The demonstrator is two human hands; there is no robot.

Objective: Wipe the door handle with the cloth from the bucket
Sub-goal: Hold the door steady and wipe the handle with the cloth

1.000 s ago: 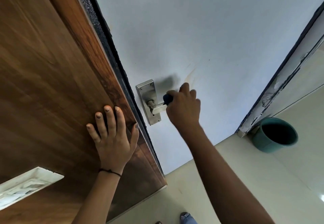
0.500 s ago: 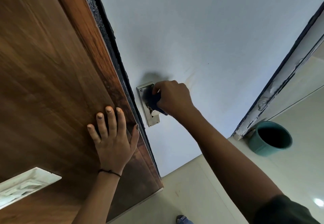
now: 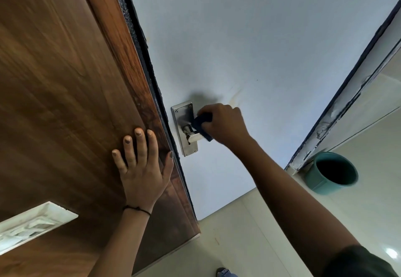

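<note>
change: my right hand [image 3: 223, 122], fist closed around the dark cloth [image 3: 202, 125], slid off the backplate [image 3: 184, 129] onto the lever [image 3: 195, 138].
left hand [image 3: 143, 164]: open flat, still bracing the wooden door [image 3: 65, 103], holding nothing.
task: wiping mid-way; bucket [image 3: 332, 172] on the floor by the frame.

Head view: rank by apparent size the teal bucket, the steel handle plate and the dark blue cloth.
1. Teal bucket, clearly largest.
2. Steel handle plate.
3. Dark blue cloth, mostly hidden inside the right hand, so its true size is unsure.
</note>
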